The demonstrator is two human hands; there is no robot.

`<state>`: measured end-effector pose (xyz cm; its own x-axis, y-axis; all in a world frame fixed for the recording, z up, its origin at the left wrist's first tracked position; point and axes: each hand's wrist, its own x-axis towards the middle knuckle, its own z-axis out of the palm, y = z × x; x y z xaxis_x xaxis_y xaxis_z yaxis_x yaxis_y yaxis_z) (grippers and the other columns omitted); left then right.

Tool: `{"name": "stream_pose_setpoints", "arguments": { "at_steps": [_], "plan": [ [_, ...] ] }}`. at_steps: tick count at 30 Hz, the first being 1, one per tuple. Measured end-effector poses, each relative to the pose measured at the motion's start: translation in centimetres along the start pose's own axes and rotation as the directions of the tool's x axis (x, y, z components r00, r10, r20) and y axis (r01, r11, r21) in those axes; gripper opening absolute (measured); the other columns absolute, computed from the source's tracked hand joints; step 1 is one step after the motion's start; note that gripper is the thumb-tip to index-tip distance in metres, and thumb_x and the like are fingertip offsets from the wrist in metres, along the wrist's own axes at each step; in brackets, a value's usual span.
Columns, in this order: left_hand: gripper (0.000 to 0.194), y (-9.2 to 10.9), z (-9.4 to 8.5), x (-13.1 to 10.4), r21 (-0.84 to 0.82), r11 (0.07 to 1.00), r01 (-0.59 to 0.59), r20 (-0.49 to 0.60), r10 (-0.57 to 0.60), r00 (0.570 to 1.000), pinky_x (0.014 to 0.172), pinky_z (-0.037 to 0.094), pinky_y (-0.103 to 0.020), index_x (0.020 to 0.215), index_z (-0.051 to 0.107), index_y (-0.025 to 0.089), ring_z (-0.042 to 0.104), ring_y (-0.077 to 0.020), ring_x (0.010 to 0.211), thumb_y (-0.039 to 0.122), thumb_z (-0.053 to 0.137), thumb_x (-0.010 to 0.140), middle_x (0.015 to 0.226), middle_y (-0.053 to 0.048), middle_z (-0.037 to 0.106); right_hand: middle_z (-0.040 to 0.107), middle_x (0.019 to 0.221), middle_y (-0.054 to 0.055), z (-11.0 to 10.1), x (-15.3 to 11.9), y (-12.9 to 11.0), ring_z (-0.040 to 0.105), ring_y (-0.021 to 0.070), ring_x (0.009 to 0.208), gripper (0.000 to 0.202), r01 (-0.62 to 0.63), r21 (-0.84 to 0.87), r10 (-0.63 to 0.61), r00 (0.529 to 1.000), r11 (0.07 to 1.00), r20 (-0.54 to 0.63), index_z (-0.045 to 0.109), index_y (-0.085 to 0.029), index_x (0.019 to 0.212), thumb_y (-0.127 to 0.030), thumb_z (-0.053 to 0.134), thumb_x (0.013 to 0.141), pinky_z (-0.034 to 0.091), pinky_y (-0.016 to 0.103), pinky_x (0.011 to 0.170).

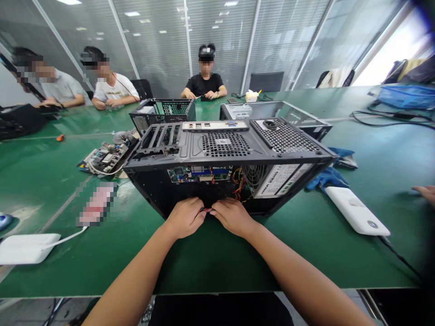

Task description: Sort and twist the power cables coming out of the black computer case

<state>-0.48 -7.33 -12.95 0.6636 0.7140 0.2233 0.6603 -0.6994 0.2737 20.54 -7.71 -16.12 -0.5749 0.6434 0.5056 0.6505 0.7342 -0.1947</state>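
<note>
A black computer case [190, 158] lies on the green table with its ported back panel facing up and its open side toward me. Inside show a green motherboard [204, 174] and a power supply [278, 181] with a fan, with colored wires [239, 181] running down from it. At the case's near lower edge, my left hand [186, 217] and my right hand [233, 217] nearly meet. Both are closed in a pinch on a short stretch of red and multicolored cable [207, 210] between them. The cable's ends are hidden by my fingers.
Two more open cases [166, 108] stand behind. Left lie a loose motherboard [107, 156], a blurred phone [97, 203] and a white power bank [29, 248]. Right are another white power bank [356, 210], blue gloves [328, 179] and a person's hand [426, 194]. Several people sit across.
</note>
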Motion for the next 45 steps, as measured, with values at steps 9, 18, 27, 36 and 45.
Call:
{"name": "stream_pose_setpoints", "arguments": {
  "at_steps": [9, 18, 27, 36, 45],
  "plan": [
    [0.022, -0.1, 0.1, 0.0, 0.044, 0.999, -0.026, -0.028, 0.027, 0.999, 0.065, 0.039, -0.032, 0.08, 0.051, 0.018, 0.048, -0.0195, 0.07, 0.031, 0.037, 0.092, 0.076, -0.005, 0.052, 0.066, 0.076, 0.003, 0.0, -0.1, 0.0, 0.06, 0.0161, 0.069, 0.023, -0.022, 0.044, 0.021, 0.999, 0.999, 0.034, 0.058, -0.018, 0.087, -0.032, 0.043, 0.098, 0.039, 0.029, 0.068],
    [0.021, -0.1, 0.1, 0.0, 0.028, 0.999, -0.02, -0.033, 0.021, 0.999, 0.065, 0.039, -0.033, 0.08, 0.05, 0.019, 0.047, -0.0194, 0.07, 0.031, 0.038, 0.092, 0.076, -0.005, 0.052, 0.068, 0.077, 0.004, 0.0, -0.1, -0.1, 0.061, 0.0164, 0.067, 0.022, 0.006, 0.013, -0.006, 1.0, 1.0, -0.006, 0.06, -0.018, 0.09, -0.03, 0.043, 0.098, 0.039, 0.03, 0.067],
    [0.024, 0.0, -0.1, 0.2, 0.048, 0.998, -0.036, -0.04, 0.038, 0.998, 0.067, 0.039, -0.034, 0.08, 0.051, 0.018, 0.046, -0.0199, 0.071, 0.032, 0.036, 0.092, 0.077, -0.006, 0.052, 0.064, 0.068, 0.001, -0.4, -0.1, -0.6, 0.057, 0.0144, 0.061, 0.026, -0.046, 0.004, 0.046, 0.998, 0.999, 0.036, 0.06, -0.018, 0.085, -0.03, 0.041, 0.098, 0.033, 0.029, 0.061],
    [0.021, -0.2, 0.1, 0.1, -0.053, 0.999, 0.009, -0.003, -0.009, 1.0, 0.065, 0.039, -0.032, 0.082, 0.051, 0.019, 0.048, -0.019, 0.072, 0.03, 0.036, 0.093, 0.078, -0.005, 0.053, 0.062, 0.079, 0.005, -0.3, 0.1, -0.7, 0.052, 0.018, 0.073, 0.024, -0.031, -0.105, 0.024, 0.997, 0.994, -0.073, 0.067, -0.02, 0.093, -0.031, 0.047, 0.096, 0.035, 0.034, 0.072],
    [0.018, -0.4, 0.4, 0.0, -0.116, 0.993, 0.035, -0.027, -0.039, 0.999, 0.066, 0.039, -0.031, 0.082, 0.048, 0.019, 0.049, -0.0182, 0.073, 0.029, 0.038, 0.094, 0.08, -0.004, 0.053, 0.06, 0.082, 0.008, 0.8, 0.0, -1.7, 0.048, 0.0214, 0.078, 0.026, -0.192, -0.042, 0.179, 0.962, 0.981, -0.207, 0.067, -0.018, 0.097, -0.032, 0.045, 0.097, 0.036, 0.035, 0.073]
  ]
}}
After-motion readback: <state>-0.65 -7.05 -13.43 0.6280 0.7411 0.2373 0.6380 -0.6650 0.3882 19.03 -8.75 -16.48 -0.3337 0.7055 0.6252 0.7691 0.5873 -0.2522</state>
